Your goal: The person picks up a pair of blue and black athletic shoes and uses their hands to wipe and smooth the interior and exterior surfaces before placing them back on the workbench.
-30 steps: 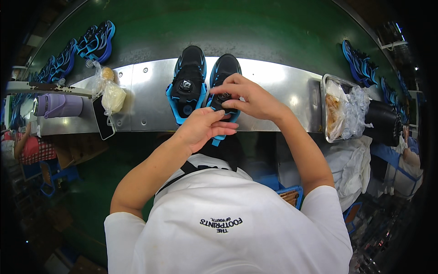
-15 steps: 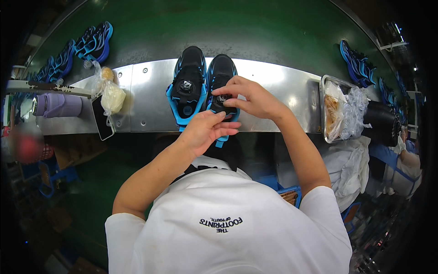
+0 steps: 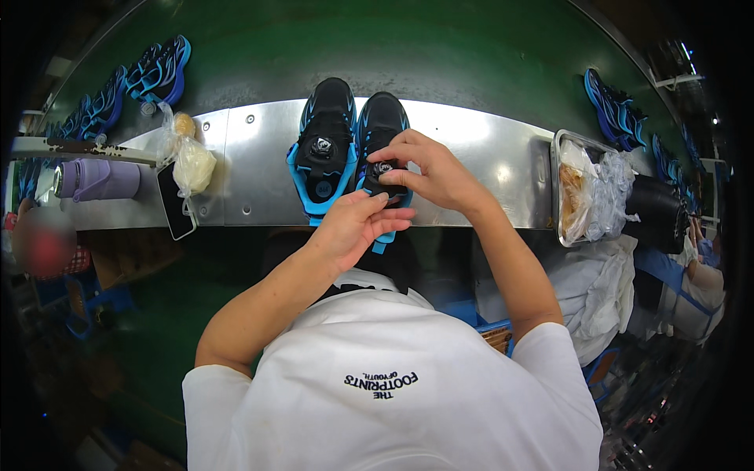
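Two black-and-blue sneakers stand side by side at the near edge of the metal worktop [image 3: 471, 157], the left sneaker [image 3: 323, 153] untouched. The right hand [image 3: 428, 173] pinches the round dial on the tongue of the right sneaker [image 3: 379, 125], while the left hand [image 3: 353, 228] cups its heel, which overhangs the edge. Bare metal lies open on both sides, between a bagged bun [image 3: 191, 161] and a steel tray [image 3: 559, 188].

Shoe factory: conveyor belt [image 3: 471, 55], shoes [image 3: 161, 67]

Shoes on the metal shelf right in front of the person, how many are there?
2. The left shoe lies untouched; the right shoe lies beside it under the left hand and right hand. More shoes lie on the green belt beyond.
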### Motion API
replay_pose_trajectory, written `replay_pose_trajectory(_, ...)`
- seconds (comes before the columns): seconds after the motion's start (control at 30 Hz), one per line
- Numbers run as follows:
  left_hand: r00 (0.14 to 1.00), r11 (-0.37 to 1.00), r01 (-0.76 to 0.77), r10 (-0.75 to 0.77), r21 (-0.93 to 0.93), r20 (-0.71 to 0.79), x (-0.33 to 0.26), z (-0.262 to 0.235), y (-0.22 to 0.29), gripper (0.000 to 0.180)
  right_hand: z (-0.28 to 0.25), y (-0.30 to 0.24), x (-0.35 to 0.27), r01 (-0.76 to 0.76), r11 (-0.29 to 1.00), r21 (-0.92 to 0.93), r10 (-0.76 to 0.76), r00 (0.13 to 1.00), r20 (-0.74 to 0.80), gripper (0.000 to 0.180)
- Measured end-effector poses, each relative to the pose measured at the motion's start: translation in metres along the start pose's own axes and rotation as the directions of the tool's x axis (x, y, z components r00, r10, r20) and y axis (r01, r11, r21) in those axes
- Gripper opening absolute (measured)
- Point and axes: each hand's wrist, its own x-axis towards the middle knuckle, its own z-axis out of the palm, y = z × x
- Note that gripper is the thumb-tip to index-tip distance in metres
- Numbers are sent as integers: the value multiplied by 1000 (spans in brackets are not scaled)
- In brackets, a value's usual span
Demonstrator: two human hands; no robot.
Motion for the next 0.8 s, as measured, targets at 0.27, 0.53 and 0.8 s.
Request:
replay_pose_trajectory(0.27, 997, 999, -11, 8, 39, 75, -4, -3, 4, 22, 42, 9, -18, -37, 981, -190, -49, 902, -428, 30)
replay_pose_trajectory(0.53, 1000, 995, 18, -17, 93, -12, -20, 0, 16, 31, 11, 18, -50, -309, 948, 72, 305, 950, 62, 70)
replay_pose_trajectory(0.8, 969, 695, -25, 193, 719, -153, -5, 17, -4, 23, 59, 9, -46, -157, 926, -343, 79, 970, -232, 74)
